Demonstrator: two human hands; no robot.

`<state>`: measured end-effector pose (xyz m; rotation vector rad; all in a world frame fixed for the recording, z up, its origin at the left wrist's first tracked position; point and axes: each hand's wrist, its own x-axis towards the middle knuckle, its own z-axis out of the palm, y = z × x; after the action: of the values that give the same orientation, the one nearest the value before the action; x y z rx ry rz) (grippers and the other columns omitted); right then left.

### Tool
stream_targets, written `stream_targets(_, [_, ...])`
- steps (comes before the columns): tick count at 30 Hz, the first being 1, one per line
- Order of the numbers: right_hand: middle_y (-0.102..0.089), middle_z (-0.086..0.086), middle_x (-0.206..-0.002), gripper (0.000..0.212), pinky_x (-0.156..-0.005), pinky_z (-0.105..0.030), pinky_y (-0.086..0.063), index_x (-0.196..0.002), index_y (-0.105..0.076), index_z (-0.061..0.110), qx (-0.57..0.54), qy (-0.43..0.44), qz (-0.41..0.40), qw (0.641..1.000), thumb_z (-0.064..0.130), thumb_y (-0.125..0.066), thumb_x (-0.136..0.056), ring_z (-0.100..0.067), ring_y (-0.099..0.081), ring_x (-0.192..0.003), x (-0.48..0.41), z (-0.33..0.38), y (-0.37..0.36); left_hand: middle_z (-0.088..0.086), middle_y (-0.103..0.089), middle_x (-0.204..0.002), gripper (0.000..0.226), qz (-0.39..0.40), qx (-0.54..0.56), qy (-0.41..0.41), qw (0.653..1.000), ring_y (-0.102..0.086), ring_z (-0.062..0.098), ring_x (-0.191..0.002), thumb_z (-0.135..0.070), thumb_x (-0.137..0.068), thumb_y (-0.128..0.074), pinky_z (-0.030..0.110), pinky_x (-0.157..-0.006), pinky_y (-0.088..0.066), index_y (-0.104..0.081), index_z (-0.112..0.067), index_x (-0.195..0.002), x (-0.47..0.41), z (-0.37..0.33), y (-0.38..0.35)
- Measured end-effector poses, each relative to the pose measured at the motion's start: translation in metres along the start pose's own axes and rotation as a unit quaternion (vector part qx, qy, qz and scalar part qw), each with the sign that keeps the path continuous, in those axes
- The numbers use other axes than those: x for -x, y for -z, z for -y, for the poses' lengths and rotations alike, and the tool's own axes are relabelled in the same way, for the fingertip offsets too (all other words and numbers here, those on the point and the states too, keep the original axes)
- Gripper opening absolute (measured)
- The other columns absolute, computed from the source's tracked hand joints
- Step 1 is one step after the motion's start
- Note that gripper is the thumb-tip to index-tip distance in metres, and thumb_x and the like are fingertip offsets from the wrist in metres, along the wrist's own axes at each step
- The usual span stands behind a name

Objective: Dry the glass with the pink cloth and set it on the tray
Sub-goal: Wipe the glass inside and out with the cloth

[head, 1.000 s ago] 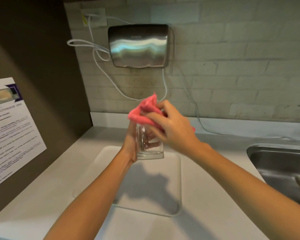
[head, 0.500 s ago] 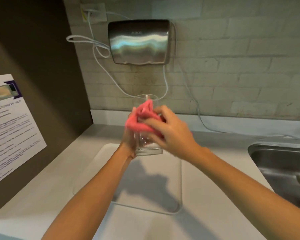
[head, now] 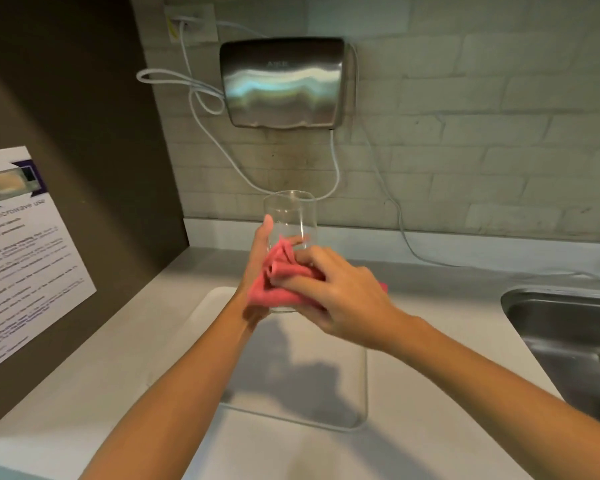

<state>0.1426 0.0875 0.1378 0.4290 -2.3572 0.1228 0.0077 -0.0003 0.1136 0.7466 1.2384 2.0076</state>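
A clear drinking glass [head: 290,216] is held upright in the air above the white tray [head: 340,386]. My left hand [head: 257,271] grips it from the left side, thumb along the wall. My right hand [head: 340,296] presses the bunched pink cloth [head: 278,278] against the lower half of the glass. The cloth hides the glass's lower wall; its rim and upper half stand bare above both hands. The tray lies flat on the counter below the hands, with their shadow across it.
A steel hand dryer [head: 284,81] hangs on the brick wall behind, with white cables [head: 201,98] trailing down to the counter. A steel sink [head: 568,334] sits at the right. A brown side panel with a printed notice [head: 21,251] stands at the left.
The pink cloth has slid from the rim of the glass down to its lower half, and the upper glass is now uncovered. Both hands stay over the tray.
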Motion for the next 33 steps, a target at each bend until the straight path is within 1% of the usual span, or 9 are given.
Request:
stream_targets(4, [-0.056, -0.01, -0.106, 0.024, -0.05, -0.036, -0.047, -0.109, -0.062, 0.025, 0.007, -0.052, -0.016, 0.998, 0.033, -0.058, -0.087, -0.027, -0.052, -0.091, -0.022, -0.017, 0.014, -0.006, -0.073, -0.066, 0.034, 0.001, -0.021, -0.044, 0.999, -0.069, 0.007, -0.062, -0.05, -0.081, -0.057, 0.022, -0.057, -0.056, -0.074, -0.02, -0.075, -0.005, 0.001, -0.004])
stream_targets(7, [-0.053, -0.009, -0.107, 0.026, -0.057, -0.038, -0.048, -0.111, -0.061, 0.027, 0.045, -0.116, -0.069, 0.99, 0.037, -0.055, -0.088, -0.026, -0.051, -0.095, -0.05, -0.03, 0.025, 0.003, -0.067, -0.063, 0.062, -0.006, -0.003, 0.004, 1.0, -0.062, 0.017, -0.056, -0.076, -0.065, -0.061, 0.028, -0.053, -0.05, -0.074, -0.016, -0.069, -0.005, -0.003, -0.019])
stream_targets(11, [-0.053, -0.008, -0.11, 0.023, -0.05, -0.031, -0.04, -0.109, -0.062, 0.026, 0.032, -0.049, -0.031, 0.998, 0.035, -0.057, -0.088, -0.024, -0.049, -0.095, -0.028, -0.01, 0.009, -0.009, -0.075, -0.074, 0.032, -0.062, -0.037, -0.044, 0.996, -0.071, 0.009, -0.068, -0.062, -0.077, -0.058, 0.028, -0.055, -0.057, -0.078, -0.037, -0.076, -0.009, 0.004, -0.003])
stream_targets(16, [-0.058, -0.006, -0.106, 0.028, -0.044, -0.026, -0.034, -0.107, -0.063, 0.027, 0.029, -0.016, 0.024, 0.999, 0.041, -0.047, -0.089, -0.024, -0.051, -0.09, -0.013, -0.008, 0.008, -0.015, -0.072, -0.061, 0.051, -0.048, -0.035, -0.016, 0.998, -0.069, 0.001, -0.057, -0.051, -0.097, -0.038, 0.018, -0.047, -0.053, -0.075, -0.044, -0.062, -0.007, 0.009, 0.004])
stream_targets(21, [-0.054, -0.008, -0.108, 0.028, -0.055, -0.044, -0.051, -0.111, -0.061, 0.025, 0.039, -0.125, -0.086, 0.988, 0.039, -0.053, -0.087, -0.027, -0.049, -0.095, -0.047, -0.03, 0.022, 0.004, -0.069, -0.064, 0.067, 0.001, -0.009, 0.015, 1.0, -0.064, 0.017, -0.06, -0.079, -0.064, -0.057, 0.029, -0.058, -0.049, -0.075, -0.015, -0.07, -0.01, 0.0, -0.017])
stream_targets(24, [-0.055, -0.01, -0.111, 0.027, -0.053, -0.042, -0.051, -0.11, -0.062, 0.023, 0.003, -0.065, -0.053, 0.996, 0.035, -0.053, -0.087, -0.026, -0.049, -0.094, -0.025, -0.014, 0.006, -0.005, -0.073, -0.063, 0.033, -0.028, -0.026, -0.028, 0.999, -0.07, 0.009, -0.057, -0.051, -0.083, -0.057, 0.024, -0.048, -0.054, -0.072, -0.022, -0.084, -0.009, 0.004, 0.0])
stream_targets(27, [-0.058, -0.006, -0.112, 0.029, -0.044, -0.034, -0.048, -0.113, -0.06, 0.027, -0.01, 0.005, 0.012, 1.0, 0.037, -0.052, -0.088, -0.018, -0.045, -0.093, 0.001, -0.003, -0.002, -0.004, -0.072, -0.058, 0.058, -0.014, -0.009, 0.008, 1.0, -0.069, 0.011, -0.051, -0.061, -0.091, -0.042, 0.023, -0.044, -0.054, -0.073, -0.018, -0.068, -0.004, 0.002, 0.008])
stream_targets(30, [-0.058, -0.008, -0.11, 0.028, -0.054, -0.045, -0.051, -0.113, -0.062, 0.023, -0.027, -0.047, -0.02, 0.998, 0.028, -0.06, -0.086, -0.026, -0.049, -0.094, -0.016, -0.016, 0.011, -0.009, -0.077, -0.077, 0.05, -0.011, -0.02, -0.022, 1.0, -0.073, 0.008, -0.071, -0.056, -0.094, -0.039, 0.025, -0.057, -0.057, -0.078, -0.03, -0.08, -0.008, 0.001, -0.001])
stream_targets(33, [-0.055, -0.008, -0.108, 0.026, -0.059, -0.044, -0.051, -0.111, -0.062, 0.023, -0.002, -0.105, -0.085, 0.991, 0.029, -0.059, -0.086, -0.026, -0.049, -0.095, -0.043, -0.029, 0.027, 0.009, -0.073, -0.082, 0.067, -0.006, 0.0, -0.007, 1.0, -0.069, 0.025, -0.079, -0.076, -0.074, -0.052, 0.039, -0.072, -0.053, -0.078, -0.015, -0.085, -0.008, -0.002, -0.02])
